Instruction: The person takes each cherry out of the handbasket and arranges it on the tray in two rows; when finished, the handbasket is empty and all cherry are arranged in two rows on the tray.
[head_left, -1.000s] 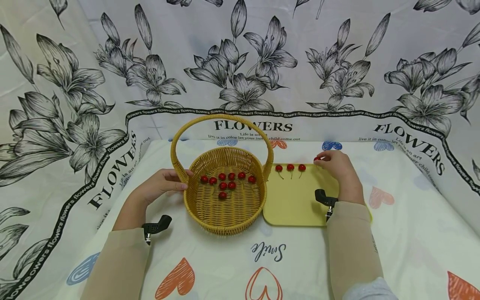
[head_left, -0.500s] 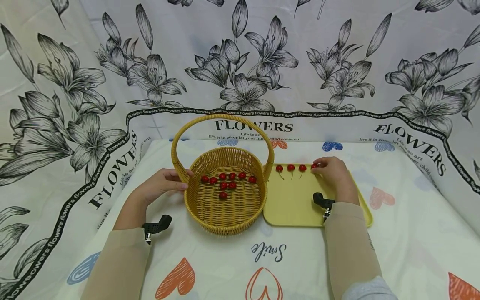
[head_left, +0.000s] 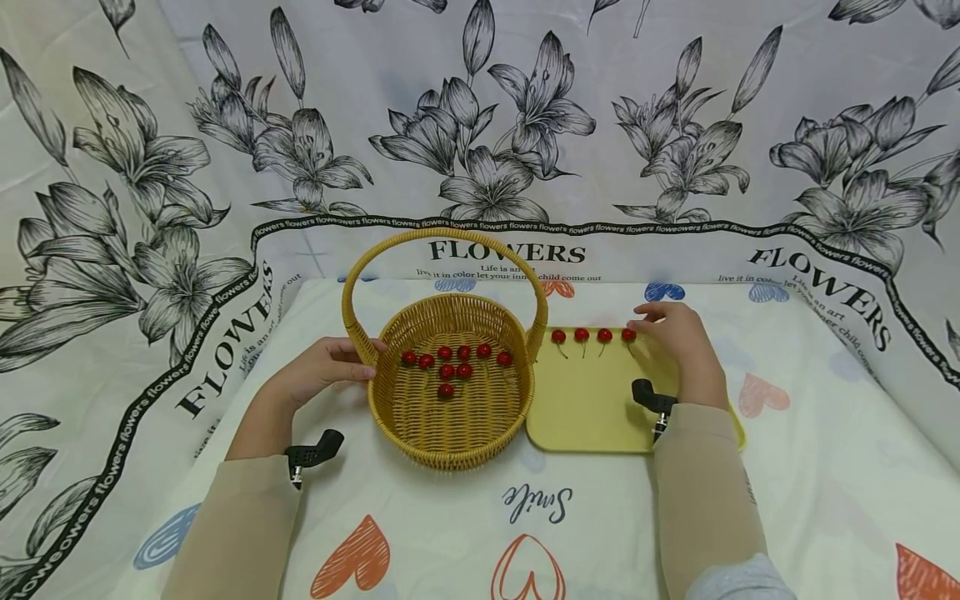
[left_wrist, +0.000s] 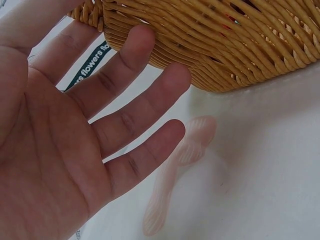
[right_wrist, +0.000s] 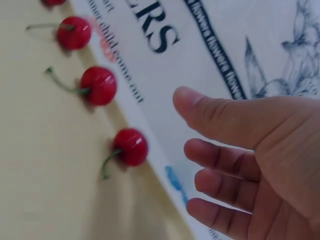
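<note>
My left hand (head_left: 330, 367) is at the left side of the yellow wicker basket (head_left: 453, 458), pinching it at the foot of its arched handle between thumb and index finger. The other fingers (left_wrist: 145, 100) extend loosely beneath the basket's side. Several red cherries (head_left: 446, 372) lie inside on the woven bottom. Along the far edge of the yellow tray (head_left: 585, 417), a row of stemmed cherries lines up. My right hand (head_left: 675, 333) hovers beside the rightmost cherry (right_wrist: 131, 147), apart from it, thumb spread from the fingers, holding nothing.
The tray stands directly right of the basket. Both rest on a white cloth (head_left: 420, 533) printed with hearts and the word "Smile". Behind rises a flower-printed fabric backdrop (head_left: 487, 125). The basket's tall handle (head_left: 442, 234) arches above it.
My right hand set a cherry down at the right end of the tray's row, released it and drew slightly back and right. My left hand and the basket stayed put.
</note>
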